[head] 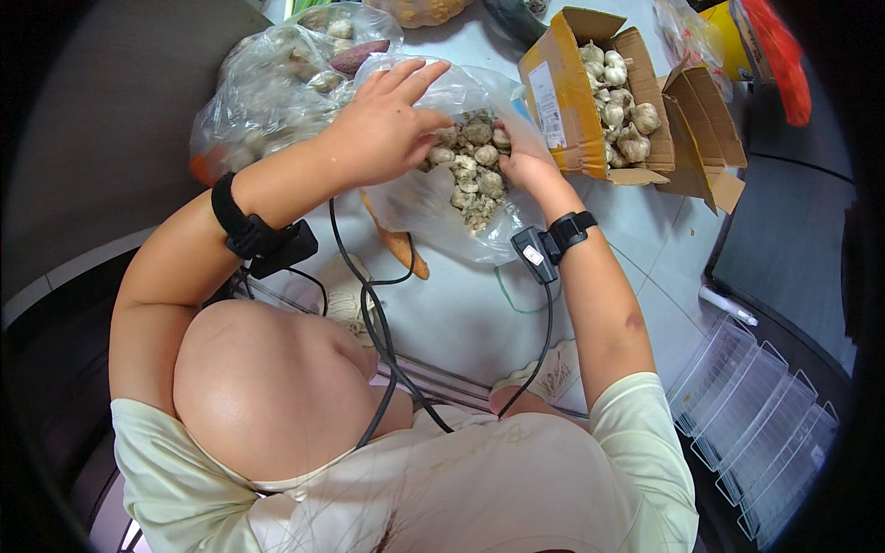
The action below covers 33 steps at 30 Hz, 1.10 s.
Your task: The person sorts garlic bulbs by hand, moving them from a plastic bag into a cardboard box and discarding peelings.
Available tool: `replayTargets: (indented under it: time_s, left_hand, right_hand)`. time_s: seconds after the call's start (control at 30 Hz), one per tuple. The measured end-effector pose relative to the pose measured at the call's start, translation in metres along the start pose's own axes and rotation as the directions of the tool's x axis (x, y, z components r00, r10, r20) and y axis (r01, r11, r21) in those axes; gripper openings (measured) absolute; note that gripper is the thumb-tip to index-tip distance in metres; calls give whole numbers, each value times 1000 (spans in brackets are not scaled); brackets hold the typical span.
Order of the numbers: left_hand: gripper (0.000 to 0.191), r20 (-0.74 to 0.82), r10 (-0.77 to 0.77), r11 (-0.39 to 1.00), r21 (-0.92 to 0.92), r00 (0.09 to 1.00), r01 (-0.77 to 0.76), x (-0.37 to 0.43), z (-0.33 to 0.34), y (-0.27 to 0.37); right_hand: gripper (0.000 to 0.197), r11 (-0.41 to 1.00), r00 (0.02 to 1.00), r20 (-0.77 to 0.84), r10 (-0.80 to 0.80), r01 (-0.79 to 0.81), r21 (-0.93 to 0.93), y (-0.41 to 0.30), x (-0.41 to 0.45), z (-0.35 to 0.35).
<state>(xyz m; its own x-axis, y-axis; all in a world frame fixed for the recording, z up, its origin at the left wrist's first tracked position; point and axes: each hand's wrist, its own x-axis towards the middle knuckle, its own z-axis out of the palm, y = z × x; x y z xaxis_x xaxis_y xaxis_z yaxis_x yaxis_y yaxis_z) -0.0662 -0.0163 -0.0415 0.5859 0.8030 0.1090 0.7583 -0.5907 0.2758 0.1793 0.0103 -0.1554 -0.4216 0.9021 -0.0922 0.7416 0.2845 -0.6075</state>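
Note:
Several garlic bulbs (477, 159), brownish and dirty, lie in an open clear plastic bag (422, 204) on the floor. My left hand (390, 117) is over the bag's left side, fingers spread, its thumb near the bulbs; whether it touches the bag is unclear. At the right side, my right hand (522, 155) reaches into the bag with its fingers by a bulb, partly hidden by plastic, so its hold is unclear. A yellow-taped cardboard box (570, 104) of paler garlic bulbs (619, 104) stands open to the right.
Another clear bag of vegetables (259, 90) lies at the left, a purple sweet potato (359, 57) on it. An orange-brown root vegetable (401, 249) lies below the garlic bag. Cables (377, 325) hang before me. A wire rack (753, 428) stands at the lower right.

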Motion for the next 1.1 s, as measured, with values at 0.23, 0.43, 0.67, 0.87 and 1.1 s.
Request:
replayTargets:
  time_s: [0.23,0.43,0.67,0.87,1.1]
  left_hand:
    - [31,-12,-4,1000,-22,1000,3,-4,-1,-5]
    - [31,12,-33,999,-23,999,33,-10,2,-7]
    - [31,28,-44,999,-18,999,45,-9,1,-6]
    - [28,-15,-34,999,-17,999,34,-11,1,-6]
    - [31,16,-30,1000,4,999,30,-12,-1,-8]
  right_hand:
    - [42,994,998,-46,-46,41,-97,-8,-11,1]
    - [32,988,970,-195,-146,152,17,-46,-24,-20]
    - [35,729,991,79,108,-133,671,-80,-23,-77]
    - [39,648,877,-406,258,155,745,-56,-3,-119]
    - [50,648,814,-472,338,163,744,-47,6,-133]
